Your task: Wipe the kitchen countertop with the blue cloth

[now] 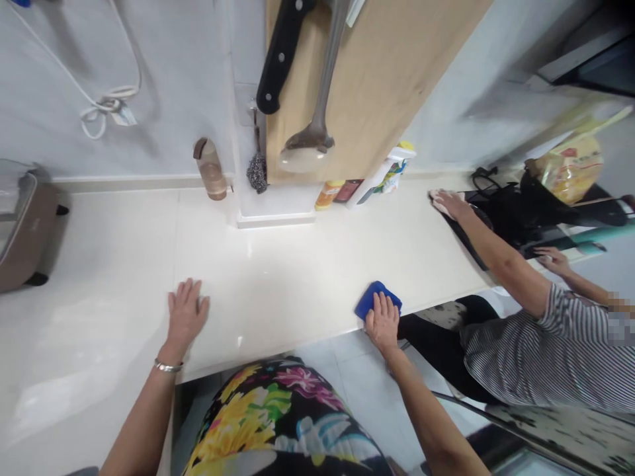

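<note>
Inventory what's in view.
Counter: one, white, middle
Cloth: one, blue, counter edge
Board: one, tan, top
Handle: one, black, before board
Ladle: one, silver, before board
Scrubber: one, grey, board's left
Container: one, brown, by wall
Bottles: several, mixed, below board
Appliance: one, brown, left
Cord: one, white, wall
Stove: one, black, right
Bag: one, yellow, right
Person: one, striped top, right
Garment: one, floral, bottom
Left hand: one, on counter
Right hand: one, on cloth

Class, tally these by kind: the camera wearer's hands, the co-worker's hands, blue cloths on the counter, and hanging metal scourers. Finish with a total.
Wearer's hands: left hand, right hand: 2
Co-worker's hands: one hand, other hand: 2
Blue cloth: 1
Metal scourer: 1
Total: 6
</note>
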`<state>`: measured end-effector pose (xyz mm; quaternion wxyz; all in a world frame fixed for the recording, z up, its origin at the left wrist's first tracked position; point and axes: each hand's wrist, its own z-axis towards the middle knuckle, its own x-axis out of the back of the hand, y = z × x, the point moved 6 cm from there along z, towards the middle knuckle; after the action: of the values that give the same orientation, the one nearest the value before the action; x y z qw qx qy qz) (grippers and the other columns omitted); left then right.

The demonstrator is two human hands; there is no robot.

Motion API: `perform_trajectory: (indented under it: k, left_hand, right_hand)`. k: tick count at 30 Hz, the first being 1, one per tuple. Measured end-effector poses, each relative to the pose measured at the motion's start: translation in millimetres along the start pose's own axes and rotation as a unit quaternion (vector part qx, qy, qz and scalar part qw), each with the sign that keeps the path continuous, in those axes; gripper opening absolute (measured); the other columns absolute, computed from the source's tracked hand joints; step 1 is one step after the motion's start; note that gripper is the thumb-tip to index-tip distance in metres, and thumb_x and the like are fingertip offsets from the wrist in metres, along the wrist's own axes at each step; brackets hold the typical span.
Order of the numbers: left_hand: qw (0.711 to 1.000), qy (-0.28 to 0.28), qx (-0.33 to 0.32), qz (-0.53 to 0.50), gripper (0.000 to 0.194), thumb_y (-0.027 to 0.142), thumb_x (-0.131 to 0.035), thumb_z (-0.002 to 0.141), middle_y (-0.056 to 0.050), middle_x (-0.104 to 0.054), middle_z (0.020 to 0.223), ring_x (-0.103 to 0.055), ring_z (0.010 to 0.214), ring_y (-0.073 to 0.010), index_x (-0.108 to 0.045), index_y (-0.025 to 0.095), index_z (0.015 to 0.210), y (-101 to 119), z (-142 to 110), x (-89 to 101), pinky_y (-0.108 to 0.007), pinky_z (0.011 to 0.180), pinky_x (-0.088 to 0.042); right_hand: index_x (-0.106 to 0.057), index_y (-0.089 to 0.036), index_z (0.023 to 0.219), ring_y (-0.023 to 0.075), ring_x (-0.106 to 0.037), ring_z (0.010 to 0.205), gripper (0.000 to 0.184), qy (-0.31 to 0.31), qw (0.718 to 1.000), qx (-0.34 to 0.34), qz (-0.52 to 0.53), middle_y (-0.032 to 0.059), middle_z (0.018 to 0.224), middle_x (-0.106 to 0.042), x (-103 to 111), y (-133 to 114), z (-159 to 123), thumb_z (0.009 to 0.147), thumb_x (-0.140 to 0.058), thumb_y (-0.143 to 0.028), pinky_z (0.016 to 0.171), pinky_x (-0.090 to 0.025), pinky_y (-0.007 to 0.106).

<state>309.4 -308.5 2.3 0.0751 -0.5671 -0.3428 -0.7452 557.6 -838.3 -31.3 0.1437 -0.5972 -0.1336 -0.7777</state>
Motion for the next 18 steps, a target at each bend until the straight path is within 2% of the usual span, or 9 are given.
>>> perform_trajectory:
  k: [3, 5, 9, 12, 15, 18]
  left_hand:
    - [0.998, 0.04, 0.042, 0.001, 0.059, 0.043, -0.04, 0.097, -0.024, -0.039, 0.158, -0.026, 0.152, -0.0372, -0.049, 0.009, 0.145, -38, -7, 19.6, -0.063, 0.122, -0.019]
    - [0.997, 0.065, 0.043, -0.007, 0.058, 0.041, -0.042, 0.097, -0.023, -0.037, 0.159, -0.025, 0.153, -0.0354, -0.048, 0.009, 0.146, -49, -11, 25.7, -0.06, 0.123, -0.021]
    - [0.994, 0.101, 0.037, -0.006, 0.056, 0.033, -0.042, 0.096, -0.022, -0.034, 0.162, -0.021, 0.155, -0.0342, -0.047, 0.009, 0.147, -47, -16, 25.2, -0.059, 0.124, -0.018]
    - [0.994, 0.102, 0.042, -0.013, 0.056, 0.03, -0.042, 0.096, -0.021, -0.033, 0.162, -0.02, 0.155, -0.0344, -0.045, 0.008, 0.148, -42, -18, 22.6, -0.06, 0.125, -0.017]
    - [0.994, 0.097, 0.037, -0.018, 0.056, 0.029, -0.041, 0.097, -0.021, -0.032, 0.163, -0.02, 0.155, -0.0337, -0.044, 0.008, 0.149, -42, -18, 22.4, -0.059, 0.125, -0.017]
    - [0.995, 0.096, 0.029, -0.014, 0.056, 0.029, -0.041, 0.098, -0.021, -0.032, 0.163, -0.019, 0.155, -0.0336, -0.043, 0.008, 0.15, -44, -17, 22.1, -0.059, 0.125, -0.018]
  right_hand:
    - [-0.026, -0.011, 0.157, 0.0308, -0.024, 0.152, 0.065, -0.003, 1.0, 0.004, 0.0, 0.0153, 0.162, -0.034, 4, -33, -19, 0.094, -0.03, -0.026, 0.122, -0.025, 0.057]
    - [-0.024, -0.011, 0.157, 0.0305, -0.022, 0.153, 0.065, -0.015, 1.0, 0.027, 0.007, 0.0147, 0.163, -0.032, 9, -65, -35, 0.094, -0.029, -0.025, 0.122, -0.024, 0.058]
    - [-0.018, -0.011, 0.159, 0.0317, -0.017, 0.154, 0.068, -0.034, 0.996, 0.065, 0.041, 0.0155, 0.165, -0.027, 24, -140, -67, 0.093, -0.029, -0.024, 0.122, -0.023, 0.06]
    - [-0.018, -0.01, 0.159, 0.034, -0.015, 0.155, 0.069, -0.046, 0.991, 0.102, 0.077, 0.0172, 0.165, -0.026, 35, -196, -82, 0.093, -0.032, -0.026, 0.122, -0.021, 0.063]
    - [-0.02, -0.01, 0.158, 0.0359, -0.011, 0.155, 0.072, -0.088, 0.976, 0.177, 0.091, 0.0178, 0.165, -0.024, 44, -245, -87, 0.092, -0.039, -0.03, 0.123, -0.017, 0.064]
    - [-0.024, -0.011, 0.157, 0.0366, -0.009, 0.155, 0.072, -0.142, 0.947, 0.27, 0.103, 0.0168, 0.167, -0.02, 51, -285, -82, 0.092, -0.045, -0.035, 0.125, -0.012, 0.063]
